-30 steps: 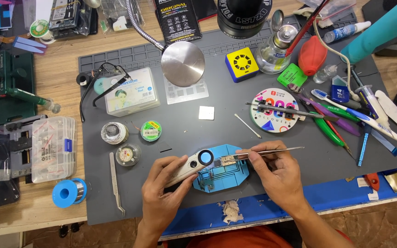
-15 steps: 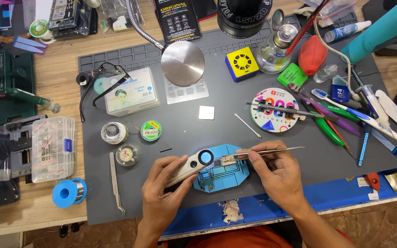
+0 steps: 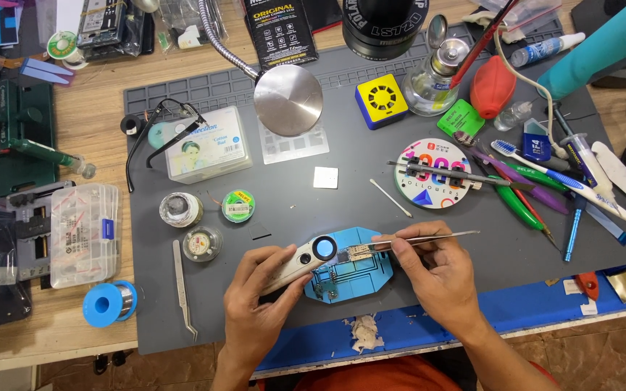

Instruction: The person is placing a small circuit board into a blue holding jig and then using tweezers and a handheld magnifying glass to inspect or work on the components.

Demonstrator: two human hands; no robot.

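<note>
My left hand (image 3: 255,304) grips a small white handheld magnifier (image 3: 306,258) with a lit round lens, held over the left part of a blue circuit-board holder (image 3: 367,271) on the grey work mat (image 3: 313,210). My right hand (image 3: 436,279) pinches slim metal tweezers (image 3: 418,238), whose tips rest on a small circuit board (image 3: 359,253) clamped in the holder. The long ends of the tweezers stick out to the right past my fingers.
Spare tweezers (image 3: 182,289) lie left of my left hand, next to solder tins (image 3: 181,210). Tools, a toothbrush and pens crowd the right side (image 3: 545,181). A round metal disc (image 3: 288,100), a cotton-swab box (image 3: 208,145) and a clear parts box (image 3: 85,232) sit behind and left.
</note>
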